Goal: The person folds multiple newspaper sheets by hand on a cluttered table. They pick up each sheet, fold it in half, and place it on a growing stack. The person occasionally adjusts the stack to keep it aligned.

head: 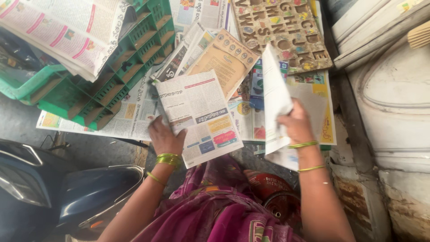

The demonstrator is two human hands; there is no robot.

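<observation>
Left hand (165, 136) closed on folded printed newspaper sheet (199, 116) at frame centre, right hand (295, 123) gripping upright white folded paper (274, 96), green plastic crate (121, 67) at upper left.

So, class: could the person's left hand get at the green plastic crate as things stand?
Probably yes, but not freely. The left hand is pressed on a folded newspaper sheet, so it would have to let go first. The green plastic crate lies just beyond, to its left, with nothing between them.

soft, even daylight fills the view, with no hard shadows and no glare. the papers read bright, the lower left corner stays dim. edges bend slightly, and detail is mildly soft throughout.
</observation>
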